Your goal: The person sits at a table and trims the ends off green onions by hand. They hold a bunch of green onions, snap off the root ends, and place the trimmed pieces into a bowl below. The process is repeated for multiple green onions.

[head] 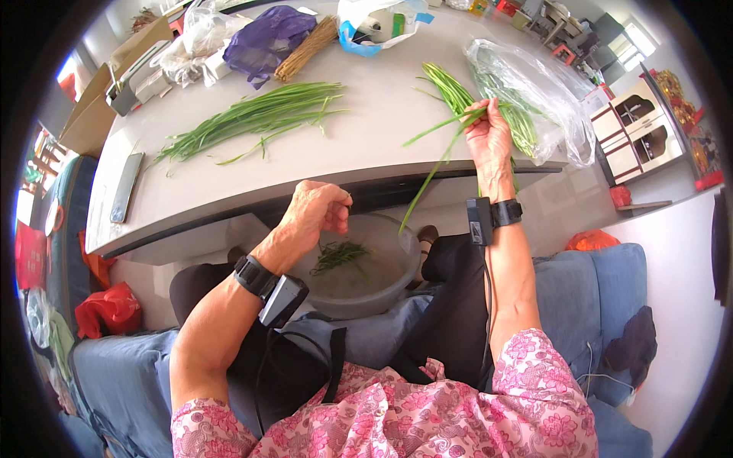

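Note:
My right hand (pixel 488 127) holds a few long green leaf stalks, garlic chives by their look, over the table's front right part; some hang down past the edge. Under and behind it lies a bunch of the same greens (pixel 449 86), partly beside a clear plastic bag (pixel 538 86) with more greens. My left hand (pixel 320 209), fingers curled, is above a grey plastic basin (pixel 366 286); a small dark bit shows at its fingertips, too small to name. Green scraps (pixel 341 256) lie in the basin. A spread pile of long greens (pixel 257 117) rests on the table's left half.
On the table (pixel 378 126) are a phone (pixel 127 188) at the left edge, a purple plastic bag (pixel 269 43), a bundle of dry brush straw (pixel 308 48) and a white and blue bag (pixel 375 28). A blue sofa (pixel 578 286) is around me; a red bag (pixel 109 309) lies at left.

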A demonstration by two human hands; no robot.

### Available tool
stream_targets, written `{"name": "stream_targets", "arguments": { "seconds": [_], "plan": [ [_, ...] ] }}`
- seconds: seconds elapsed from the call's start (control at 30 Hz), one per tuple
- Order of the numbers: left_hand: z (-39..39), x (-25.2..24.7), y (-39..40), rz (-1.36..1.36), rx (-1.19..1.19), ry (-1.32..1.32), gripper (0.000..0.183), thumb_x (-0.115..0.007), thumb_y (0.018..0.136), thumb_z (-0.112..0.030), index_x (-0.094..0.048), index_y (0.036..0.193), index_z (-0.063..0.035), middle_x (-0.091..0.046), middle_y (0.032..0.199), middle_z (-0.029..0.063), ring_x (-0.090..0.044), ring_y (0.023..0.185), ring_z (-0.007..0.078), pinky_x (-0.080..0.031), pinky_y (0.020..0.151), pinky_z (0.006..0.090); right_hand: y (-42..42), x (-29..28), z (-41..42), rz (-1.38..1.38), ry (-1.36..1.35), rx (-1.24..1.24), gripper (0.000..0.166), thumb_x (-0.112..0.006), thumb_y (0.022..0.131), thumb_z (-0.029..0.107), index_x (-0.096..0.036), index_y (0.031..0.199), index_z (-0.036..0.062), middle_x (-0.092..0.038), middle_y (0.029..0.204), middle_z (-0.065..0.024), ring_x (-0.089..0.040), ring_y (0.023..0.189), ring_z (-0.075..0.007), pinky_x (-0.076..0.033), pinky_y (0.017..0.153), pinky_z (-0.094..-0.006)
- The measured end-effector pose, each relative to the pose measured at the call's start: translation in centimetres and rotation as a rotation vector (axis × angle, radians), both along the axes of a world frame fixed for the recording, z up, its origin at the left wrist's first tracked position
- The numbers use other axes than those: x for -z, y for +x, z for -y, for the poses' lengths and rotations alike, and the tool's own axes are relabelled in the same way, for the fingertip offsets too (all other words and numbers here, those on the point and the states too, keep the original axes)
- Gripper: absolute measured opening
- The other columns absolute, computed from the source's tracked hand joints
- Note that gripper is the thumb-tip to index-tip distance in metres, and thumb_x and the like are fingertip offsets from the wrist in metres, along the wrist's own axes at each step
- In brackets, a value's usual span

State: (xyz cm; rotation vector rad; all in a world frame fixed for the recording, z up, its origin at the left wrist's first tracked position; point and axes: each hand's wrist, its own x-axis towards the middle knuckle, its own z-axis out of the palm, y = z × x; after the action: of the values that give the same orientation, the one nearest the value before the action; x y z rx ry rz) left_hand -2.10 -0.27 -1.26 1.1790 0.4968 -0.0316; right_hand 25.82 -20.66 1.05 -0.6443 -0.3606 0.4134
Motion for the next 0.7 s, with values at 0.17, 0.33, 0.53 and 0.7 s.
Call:
{"name": "stream_targets", "arguments": {
  "seconds": [0.17, 0.33, 0.53, 0.7],
  "plan": [
    [0.4, 0.0, 0.0, 0.065, 0.153, 0.243, 0.012, -0.059, 0.080, -0.006, -0.066, 0.080, 0.0044, -0.063, 0.065, 0.0085, -0.060, 0.055, 0.0149, -0.051, 0.054, 0.0275, -2.7, -1.1, -1.2, -0.012, -0.094, 0.060, 0.023, -0.053, 0.096, 0.024, -0.058, 0.090, 0.0024, -0.062, 0.081, -0.0101, -0.062, 0.076, -0.0231, -0.053, 0.071, -0.0371],
    [0.8, 0.9, -0.1, 0.155, 0.303, 0.806, 0.018, -0.061, 0.077, -0.005, -0.067, 0.091, 0.0055, -0.066, 0.068, 0.0121, -0.063, 0.062, 0.0172, -0.051, 0.061, 0.0288, -2.3, -1.2, -0.3, 0.080, -0.156, -0.075, 0.028, -0.052, 0.097, 0.026, -0.059, 0.093, -0.0010, -0.053, 0.070, -0.0020, -0.052, 0.061, -0.0143, -0.047, 0.058, -0.0297],
    [1.5, 1.7, -0.7, 0.215, 0.332, 1.243, 0.012, -0.060, 0.076, -0.010, -0.063, 0.079, 0.0014, -0.064, 0.077, 0.0193, -0.062, 0.079, 0.0393, -0.050, 0.070, 0.0448, -1.3, -3.2, 1.2, 0.155, -0.400, 0.011, 0.043, -0.051, 0.097, 0.037, -0.061, 0.097, -0.0051, -0.046, 0.066, 0.0033, -0.037, 0.050, -0.0035, -0.028, 0.043, -0.0181],
    [1.5, 1.8, -1.4, 0.329, 0.260, 1.402, 0.008, -0.057, 0.076, -0.004, -0.056, 0.079, 0.0035, -0.061, 0.083, 0.0222, -0.060, 0.082, 0.0388, -0.049, 0.070, 0.0458, -0.9, -5.8, 1.0, 0.410, -0.813, 0.224, 0.033, -0.051, 0.096, 0.026, -0.065, 0.101, -0.0035, -0.047, 0.071, 0.0046, -0.037, 0.055, -0.0007, -0.027, 0.045, -0.0134]
  ]
}}
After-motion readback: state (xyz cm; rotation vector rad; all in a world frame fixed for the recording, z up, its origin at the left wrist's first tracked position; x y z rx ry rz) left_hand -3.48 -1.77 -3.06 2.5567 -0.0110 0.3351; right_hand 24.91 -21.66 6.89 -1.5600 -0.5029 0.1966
